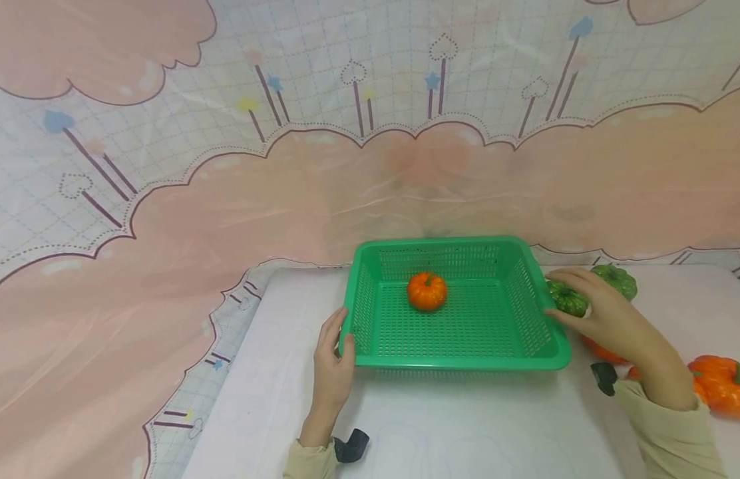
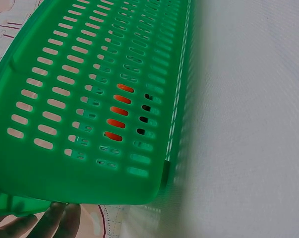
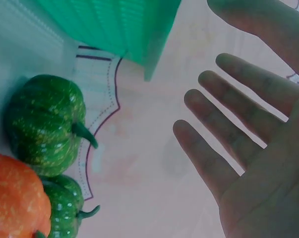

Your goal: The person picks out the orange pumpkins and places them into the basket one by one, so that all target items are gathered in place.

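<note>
A green plastic basket (image 1: 454, 362) with perforated walls stands on the white table, holding one small orange pumpkin (image 1: 426, 299). At its left side, my left hand (image 1: 333, 366) grips the rim, thumb at the front and fingers along the outside. In the left wrist view, those fingertips (image 2: 67, 220) show at the edge of the basket wall (image 2: 89, 183). My right hand (image 1: 612, 319) is beside the basket's right rim with its fingers spread. The right wrist view shows straight fingers (image 3: 223, 144) with nothing in them, apart from the basket (image 3: 139, 34).
Two green pumpkins (image 3: 45, 124) (image 3: 65, 210) lie right of the basket, partly behind my right hand in the head view. Nearby is an orange pumpkin (image 3: 15, 198). A larger orange one (image 1: 726, 392) sits at the right edge. A patterned pink cloth (image 1: 436, 179) hangs behind the table.
</note>
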A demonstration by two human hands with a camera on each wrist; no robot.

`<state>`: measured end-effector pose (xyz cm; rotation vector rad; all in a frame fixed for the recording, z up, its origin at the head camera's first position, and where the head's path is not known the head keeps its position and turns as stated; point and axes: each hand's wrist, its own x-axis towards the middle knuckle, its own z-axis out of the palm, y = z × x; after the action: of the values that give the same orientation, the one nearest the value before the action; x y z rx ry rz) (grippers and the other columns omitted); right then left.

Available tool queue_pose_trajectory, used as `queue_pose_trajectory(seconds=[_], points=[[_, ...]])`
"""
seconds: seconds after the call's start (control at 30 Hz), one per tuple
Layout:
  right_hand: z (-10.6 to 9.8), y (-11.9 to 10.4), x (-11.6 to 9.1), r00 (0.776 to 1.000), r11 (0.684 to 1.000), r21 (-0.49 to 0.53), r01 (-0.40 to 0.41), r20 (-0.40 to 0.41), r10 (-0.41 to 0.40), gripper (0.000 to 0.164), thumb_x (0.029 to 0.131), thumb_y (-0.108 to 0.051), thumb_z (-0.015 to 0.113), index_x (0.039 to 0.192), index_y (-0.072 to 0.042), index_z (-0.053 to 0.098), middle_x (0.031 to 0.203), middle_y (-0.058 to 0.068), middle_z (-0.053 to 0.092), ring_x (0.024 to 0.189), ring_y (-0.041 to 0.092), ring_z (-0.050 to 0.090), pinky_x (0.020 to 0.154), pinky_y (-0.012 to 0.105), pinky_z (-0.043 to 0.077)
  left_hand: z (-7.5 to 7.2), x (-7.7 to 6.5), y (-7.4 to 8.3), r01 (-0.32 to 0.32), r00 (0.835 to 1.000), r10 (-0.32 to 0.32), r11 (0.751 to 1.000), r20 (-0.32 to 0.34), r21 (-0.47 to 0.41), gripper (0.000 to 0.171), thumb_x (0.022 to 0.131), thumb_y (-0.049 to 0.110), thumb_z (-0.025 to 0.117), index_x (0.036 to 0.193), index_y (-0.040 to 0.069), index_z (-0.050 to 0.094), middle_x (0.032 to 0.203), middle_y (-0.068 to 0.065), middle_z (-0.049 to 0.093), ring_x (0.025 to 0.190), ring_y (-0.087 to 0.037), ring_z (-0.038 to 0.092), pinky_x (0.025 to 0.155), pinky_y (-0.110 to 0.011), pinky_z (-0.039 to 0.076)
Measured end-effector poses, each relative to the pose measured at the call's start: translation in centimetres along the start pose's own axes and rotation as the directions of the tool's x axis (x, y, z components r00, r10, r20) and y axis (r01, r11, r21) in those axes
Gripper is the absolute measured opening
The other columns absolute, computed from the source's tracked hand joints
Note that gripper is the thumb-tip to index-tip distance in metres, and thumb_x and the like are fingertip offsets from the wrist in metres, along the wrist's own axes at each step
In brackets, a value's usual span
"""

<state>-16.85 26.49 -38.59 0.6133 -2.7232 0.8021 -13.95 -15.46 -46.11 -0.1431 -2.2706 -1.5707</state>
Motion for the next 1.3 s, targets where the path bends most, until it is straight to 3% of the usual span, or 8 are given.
queue_pose_trajectory(seconds=[0.4, 0.67, 0.97, 1.17, 1.3], points=[[-0.5, 1.1, -1.2, 0.995, 0.994, 0.042, -0.096, 0.042, 0.094, 0.060, 0.087, -0.022, 0.077, 0.137, 0.002, 0.051, 0.142, 0.030, 0.044, 0.128, 0.054, 0.036, 0.095, 0.078, 0.032, -0.1, 0.1, 0.0, 0.009, 1.000, -0.009, 1.000, 0.003, -0.003, 0.046, 0.100, 0.001, 0.046, 0.146, 0.005, 0.046, 0.153, -0.015, 0.040, 0.142, -0.030, 0.040, 0.114, -0.041, 0.039], [-0.8, 1.8, -1.8, 0.987, 0.988, 0.027, -0.154, 0.058, 0.153, 0.062, 0.088, -0.024, 0.076, 0.138, 0.001, 0.050, 0.140, 0.028, 0.045, 0.118, 0.050, 0.046, 0.087, 0.072, 0.041, 0.0, 0.1, 0.1, 0.019, 1.000, -0.019, 1.000, 0.008, -0.013, 0.046, 0.100, 0.002, 0.046, 0.147, 0.006, 0.046, 0.153, -0.015, 0.040, 0.141, -0.031, 0.041, 0.112, -0.040, 0.042], [-1.1, 2.6, -2.7, 0.971, 0.974, 0.048, -0.221, 0.104, 0.215, 0.065, 0.091, -0.029, 0.073, 0.143, 0.000, 0.046, 0.146, 0.030, 0.038, 0.118, 0.052, 0.045, 0.085, 0.073, 0.040, 0.1, 0.1, 0.1, 0.018, 1.000, -0.018, 1.000, 0.003, 0.000, 0.046, 0.100, 0.003, 0.046, 0.146, 0.005, 0.046, 0.153, -0.014, 0.040, 0.140, -0.031, 0.042, 0.110, -0.041, 0.044], [-0.8, 3.4, -3.0, 0.973, 0.974, 0.066, -0.218, 0.098, 0.211, 0.065, 0.090, -0.025, 0.074, 0.142, 0.002, 0.045, 0.144, 0.033, 0.038, 0.125, 0.057, 0.035, 0.088, 0.076, 0.036, 0.0, 0.0, 0.3, 0.024, 1.000, -0.024, 1.000, 0.001, 0.000, 0.046, 0.100, 0.003, 0.046, 0.146, 0.006, 0.047, 0.153, -0.013, 0.041, 0.141, -0.031, 0.042, 0.111, -0.042, 0.043], [-0.6, 3.8, -3.2, 0.972, 0.974, 0.063, -0.219, 0.100, 0.212, 0.064, 0.090, -0.024, 0.074, 0.140, 0.004, 0.046, 0.142, 0.034, 0.040, 0.125, 0.057, 0.035, 0.088, 0.075, 0.036, 0.0, 0.0, 0.3, 0.028, 1.000, -0.028, 1.000, 0.001, -0.001, 0.046, 0.100, 0.003, 0.046, 0.147, 0.006, 0.046, 0.153, -0.013, 0.040, 0.141, -0.031, 0.041, 0.112, -0.043, 0.042]])
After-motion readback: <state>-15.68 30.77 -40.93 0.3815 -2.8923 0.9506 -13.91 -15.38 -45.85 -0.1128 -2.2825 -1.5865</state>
